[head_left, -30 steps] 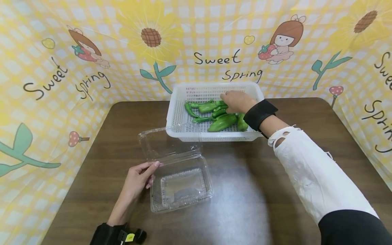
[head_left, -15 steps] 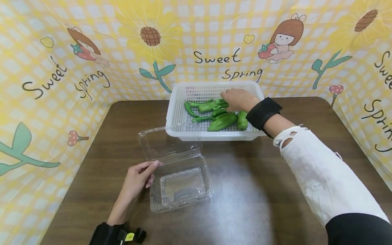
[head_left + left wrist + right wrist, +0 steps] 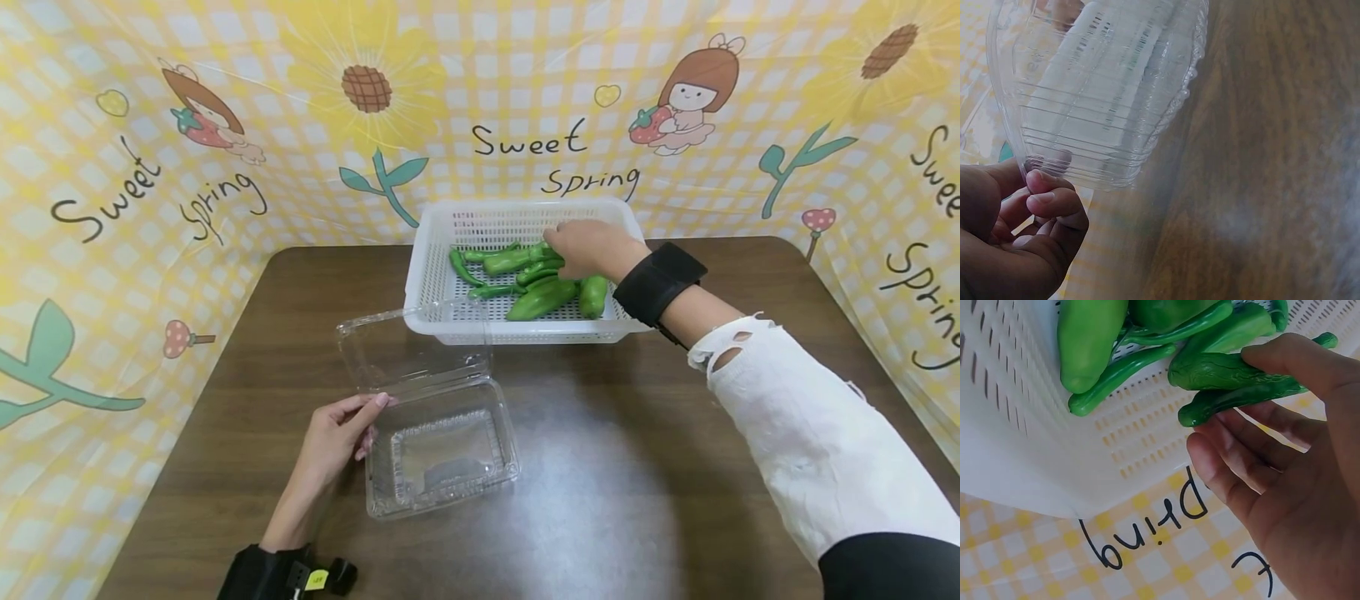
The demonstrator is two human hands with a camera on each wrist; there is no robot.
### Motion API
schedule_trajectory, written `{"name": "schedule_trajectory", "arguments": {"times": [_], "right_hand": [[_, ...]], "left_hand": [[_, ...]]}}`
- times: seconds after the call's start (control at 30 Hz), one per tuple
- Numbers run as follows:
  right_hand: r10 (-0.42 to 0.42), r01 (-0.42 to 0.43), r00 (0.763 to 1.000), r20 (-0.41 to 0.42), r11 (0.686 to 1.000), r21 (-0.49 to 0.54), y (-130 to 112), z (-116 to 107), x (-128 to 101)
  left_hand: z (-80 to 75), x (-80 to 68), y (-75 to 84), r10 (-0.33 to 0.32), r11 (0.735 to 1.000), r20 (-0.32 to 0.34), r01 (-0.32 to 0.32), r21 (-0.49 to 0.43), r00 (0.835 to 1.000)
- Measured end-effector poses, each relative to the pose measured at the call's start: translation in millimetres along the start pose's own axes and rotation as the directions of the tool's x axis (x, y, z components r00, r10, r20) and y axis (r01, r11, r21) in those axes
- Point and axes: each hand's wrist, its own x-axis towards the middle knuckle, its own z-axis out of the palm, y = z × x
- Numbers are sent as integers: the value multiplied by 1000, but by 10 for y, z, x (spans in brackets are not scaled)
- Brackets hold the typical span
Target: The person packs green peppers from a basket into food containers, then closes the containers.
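Observation:
A white slotted basket [image 3: 442, 250] at the table's far middle holds several green peppers [image 3: 543, 298]. My right hand [image 3: 592, 246] is inside it. In the right wrist view its thumb [image 3: 1291, 356] lies on a wrinkled pepper [image 3: 1222, 370] and the fingers [image 3: 1229, 462] lie along a slim pepper [image 3: 1241, 401], pinching the two between them. Near the front left, my left hand [image 3: 337, 433] grips the left rim of an open clear clamshell box [image 3: 442, 454]. The box's lid [image 3: 412, 346] tilts back toward the basket. The left wrist view shows curled fingers [image 3: 1054, 206] under the clear box [image 3: 1104, 94].
The dark wooden table [image 3: 600, 467] is walled on three sides by a yellow checked "Sweet Spring" cloth [image 3: 225, 167]. The basket [image 3: 1035, 450] stands close to the back cloth. Bare tabletop lies to the right of the clamshell.
The right hand has stayed in the basket, shifting slightly to the right over the peppers. The left hand and the clamshell have not moved.

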Motion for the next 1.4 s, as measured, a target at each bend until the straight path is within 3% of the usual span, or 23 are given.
{"name": "schedule_trajectory", "arguments": {"times": [0.9, 1.4], "right_hand": [[-52, 54, 994, -99, 998, 18, -279, 11, -538], [-68, 71, 994, -82, 997, 31, -415, 4, -751]], "left_hand": [[8, -9, 10, -1, 1000, -5, 1, -5, 1000], [11, -6, 12, -3, 1000, -5, 3, -11, 1000]]}}
